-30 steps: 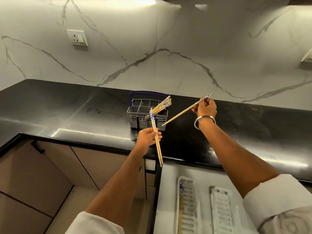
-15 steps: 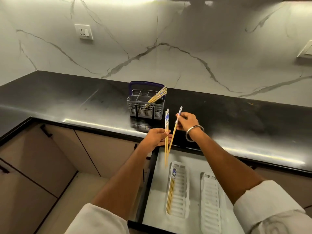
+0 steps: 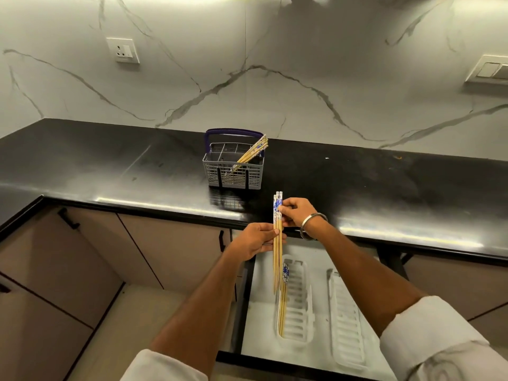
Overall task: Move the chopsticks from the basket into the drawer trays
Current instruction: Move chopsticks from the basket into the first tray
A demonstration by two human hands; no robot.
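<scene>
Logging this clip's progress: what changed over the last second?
The right hand carried its single chopstick back from the basket and joined it to the left hand's chopsticks above the drawer; both hands now grip the bundle. Basket and trays unmoved.

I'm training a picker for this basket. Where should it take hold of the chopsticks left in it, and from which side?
Grip the chopsticks in the basket near their patterned upper ends, coming from above and the right. They lean up and to the right, with those ends clear of the basket rim, while the lower parts sit behind its grid walls and the handle arches behind.
</scene>
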